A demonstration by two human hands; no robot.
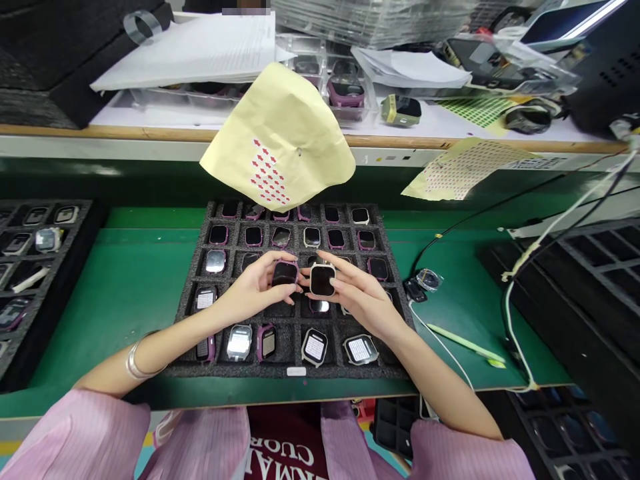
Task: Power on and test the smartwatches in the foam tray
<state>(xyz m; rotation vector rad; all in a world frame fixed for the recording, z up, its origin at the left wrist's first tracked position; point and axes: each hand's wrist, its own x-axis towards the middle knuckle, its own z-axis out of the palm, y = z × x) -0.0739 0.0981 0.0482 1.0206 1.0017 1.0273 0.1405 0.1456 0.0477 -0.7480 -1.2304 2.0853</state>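
Observation:
My left hand (265,280) grips a purple-framed smartwatch body (285,273) with a dark screen between thumb and fingers. In my right hand (357,293) is a cream-framed smartwatch body (323,279), its screen also dark, the thumb lying on its right edge. Both are held side by side above a black foam tray (296,363) divided into compartments. Purple and light-coloured watch bodies sit in many of these compartments. In the front rows several screens are lit white, such as the one on a light watch body (315,347). My hands hide some middle compartments.
Another foam tray (95,267) holds watches at the left. At right lie a green pen (467,343), a wrapped round item (429,280) and a white cable (445,347). Yellow sticker sheets (305,127) hang from the shelf edge (165,135). More dark trays (565,313) stand far right.

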